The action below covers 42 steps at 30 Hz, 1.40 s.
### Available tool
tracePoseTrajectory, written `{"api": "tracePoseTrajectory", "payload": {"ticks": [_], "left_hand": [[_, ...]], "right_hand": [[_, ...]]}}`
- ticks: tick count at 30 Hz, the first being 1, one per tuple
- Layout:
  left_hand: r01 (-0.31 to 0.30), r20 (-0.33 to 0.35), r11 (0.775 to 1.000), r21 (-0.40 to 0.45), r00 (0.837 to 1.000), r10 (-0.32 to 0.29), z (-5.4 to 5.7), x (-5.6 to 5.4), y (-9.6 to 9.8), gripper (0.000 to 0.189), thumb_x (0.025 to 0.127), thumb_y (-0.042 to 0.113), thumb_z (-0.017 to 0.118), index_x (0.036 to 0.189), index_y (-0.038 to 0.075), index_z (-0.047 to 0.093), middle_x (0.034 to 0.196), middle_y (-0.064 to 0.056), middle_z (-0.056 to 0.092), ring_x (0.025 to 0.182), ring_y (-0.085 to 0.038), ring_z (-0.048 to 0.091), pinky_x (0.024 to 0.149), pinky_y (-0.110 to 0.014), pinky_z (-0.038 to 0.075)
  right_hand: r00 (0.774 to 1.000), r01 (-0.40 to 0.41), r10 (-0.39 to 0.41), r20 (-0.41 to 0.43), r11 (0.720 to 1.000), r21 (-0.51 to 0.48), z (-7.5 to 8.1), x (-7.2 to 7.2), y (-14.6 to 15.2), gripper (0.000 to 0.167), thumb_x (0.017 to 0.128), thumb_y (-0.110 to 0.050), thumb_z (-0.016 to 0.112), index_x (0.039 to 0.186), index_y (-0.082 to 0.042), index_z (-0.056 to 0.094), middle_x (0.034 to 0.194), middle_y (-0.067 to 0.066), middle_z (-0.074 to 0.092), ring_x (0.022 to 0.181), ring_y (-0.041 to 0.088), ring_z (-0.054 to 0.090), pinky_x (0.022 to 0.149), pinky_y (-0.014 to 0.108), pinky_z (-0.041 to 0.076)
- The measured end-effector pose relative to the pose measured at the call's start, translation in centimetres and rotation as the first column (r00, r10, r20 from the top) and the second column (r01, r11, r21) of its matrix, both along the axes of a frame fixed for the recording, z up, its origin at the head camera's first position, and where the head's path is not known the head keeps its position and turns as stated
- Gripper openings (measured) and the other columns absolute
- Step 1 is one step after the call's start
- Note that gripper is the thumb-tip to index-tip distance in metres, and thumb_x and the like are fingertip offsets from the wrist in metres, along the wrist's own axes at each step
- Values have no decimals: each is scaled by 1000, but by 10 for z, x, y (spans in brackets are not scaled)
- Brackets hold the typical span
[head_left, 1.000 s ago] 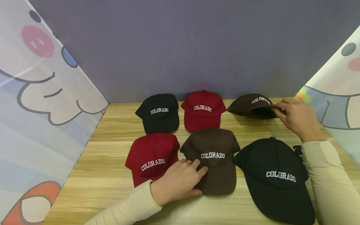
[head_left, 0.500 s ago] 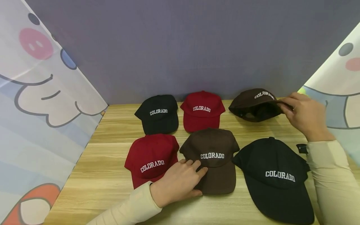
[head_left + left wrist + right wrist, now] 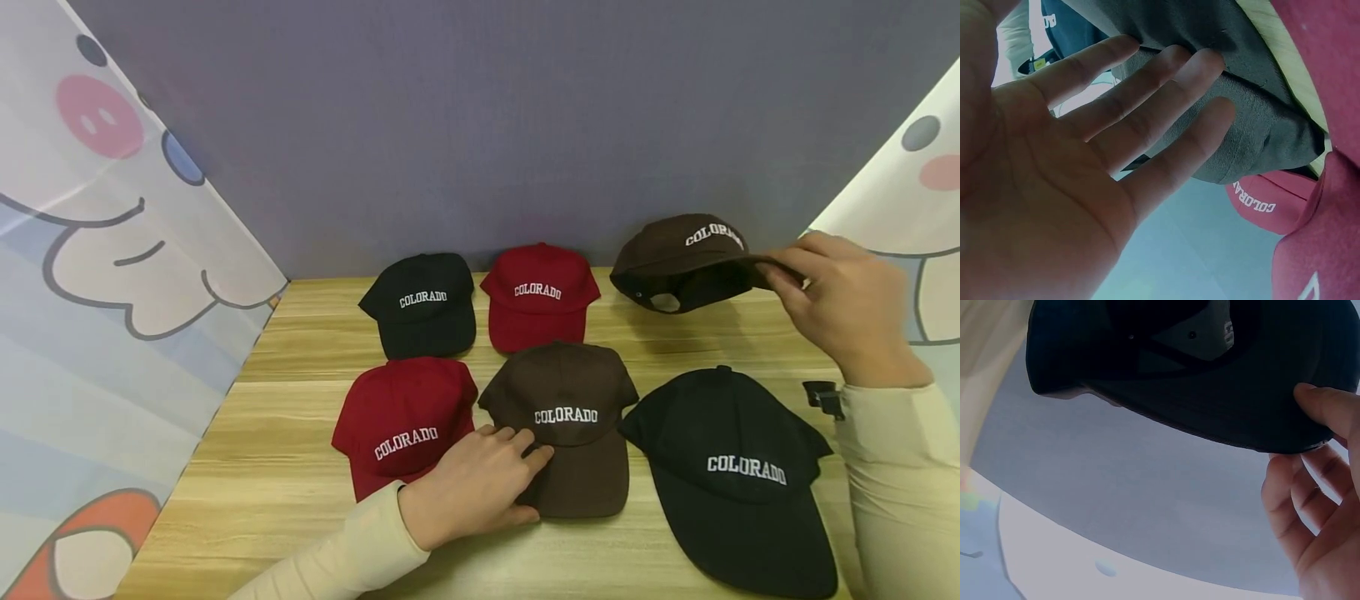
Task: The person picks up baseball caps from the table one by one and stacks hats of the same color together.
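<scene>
My right hand (image 3: 847, 300) pinches the brim of a brown baseball cap (image 3: 675, 242) at the back right; the cap is tilted, its hollow inside facing me. In the right wrist view the thumb presses the underside of the dark brim (image 3: 1229, 412), the other fingers behind it. My left hand (image 3: 476, 483) rests with its fingertips at the left edge of the front brown cap (image 3: 577, 383). Seen in the left wrist view, the left fingers (image 3: 1147, 119) are fairly straight against that cap. A red cap (image 3: 405, 400) lies partly beneath the left wrist.
A black cap (image 3: 420, 292) and a red cap (image 3: 540, 292) lie along the back of the wooden table (image 3: 262, 400). At the front right is a larger-looking black cap (image 3: 735, 442). A grey wall (image 3: 480, 125) stands behind, with cartoon-printed sheets (image 3: 112, 250) at the sides.
My right hand has moved right and up, lifting the back brown cap, which now shows more of its inside and back opening. My left hand stays in place.
</scene>
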<state>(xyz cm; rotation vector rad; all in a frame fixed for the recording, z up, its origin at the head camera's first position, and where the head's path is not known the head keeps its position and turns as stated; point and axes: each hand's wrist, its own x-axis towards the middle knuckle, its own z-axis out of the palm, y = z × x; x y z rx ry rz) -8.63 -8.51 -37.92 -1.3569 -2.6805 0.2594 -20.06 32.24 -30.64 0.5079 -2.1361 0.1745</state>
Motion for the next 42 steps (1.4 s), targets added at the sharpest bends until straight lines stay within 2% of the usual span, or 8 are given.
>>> {"api": "tracePoseTrajectory", "payload": {"ticks": [5,8,11,17,20,25,32,42], "left_hand": [[1,14,1000,-3,1000,-1,0,-1,0,72,81,66,76,136,20,65,112,2,68,98,-13,68,85,-31,56],[1,17,1000,-2,1000,-1,0,-2,-1,72,81,65,76,134,19,66,111,3,69,97,-13,68,83,-31,55],[3,14,1000,-3,1000,-3,0,-2,-1,70,80,65,77,131,19,67,111,3,69,95,-12,68,80,-30,54],[10,-15,1000,-18,1000,-10,-1,-2,-2,66,79,66,77,122,18,69,105,4,68,90,-11,67,76,-29,52],[13,-15,1000,-21,1000,-13,0,-2,-2,65,79,66,77,121,18,69,104,5,67,89,-11,67,75,-29,52],[2,6,1000,-11,1000,-2,1,-3,-3,65,80,65,77,124,18,70,104,4,68,87,-12,67,73,-29,52],[-16,27,1000,-11,1000,17,1,-3,-4,65,82,64,75,129,20,69,103,1,69,89,-13,68,76,-31,54],[-49,49,998,-31,998,50,3,-5,-5,63,82,63,76,127,19,70,102,2,70,90,-13,68,77,-31,54]], "right_hand": [[1000,2,-3,-31,1000,-16,8,8,-6,15,88,-14,71,92,-2,78,82,17,68,60,28,53,53,29,27],[999,5,-6,-43,1000,-27,13,12,-9,13,84,-13,73,89,-3,79,78,14,68,58,13,45,49,26,26],[999,6,-7,-50,1000,-21,18,16,-12,15,86,-16,71,89,-5,80,76,12,68,61,4,39,48,25,26],[999,-16,15,-51,999,-28,25,26,-18,22,93,-20,65,88,-5,80,76,12,68,60,7,40,60,6,19],[998,-35,33,-48,999,-39,28,30,-21,31,97,-27,60,87,-4,80,76,11,68,61,5,40,67,1,15],[997,-69,67,-45,997,-42,33,38,-26,55,104,-45,49,88,-3,79,76,11,68,62,2,40,66,2,19],[990,-138,140,15,984,-111,39,50,-35,63,104,-53,49,91,1,78,78,13,68,83,-25,34,79,-3,24],[963,-264,271,6,944,-196,44,61,-46,57,100,-50,59,84,2,77,74,6,62,74,-20,40,69,1,27]]}}
